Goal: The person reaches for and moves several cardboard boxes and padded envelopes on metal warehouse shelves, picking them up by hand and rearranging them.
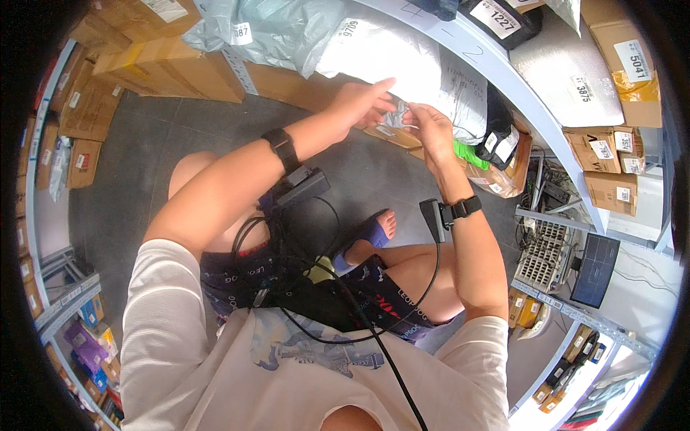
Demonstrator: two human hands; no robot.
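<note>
A large white plastic mailer bag [385, 51], bearing a label, lies on the packages ahead of me. My left hand [364, 105] is at its lower edge, fingers apart, with nothing seen in its grasp. Between my hands is a crumpled silvery-grey plastic piece [395, 117]; my right hand [428, 126] pinches at its right side, thumb and fingertips close together. Whether it belongs to the white bag I cannot tell. To the right of it lies a grey mailer bag with handwriting [464, 102]. A translucent grey bag [269, 32] sits to the left of the white one.
A pale metal shelf beam [485, 51] curves past the packages on the right. Cardboard boxes [172, 70] stand at the upper left. A keyboard [544, 253] and a monitor [594, 269] are at the right. A black cable [377, 339] hangs across my lap.
</note>
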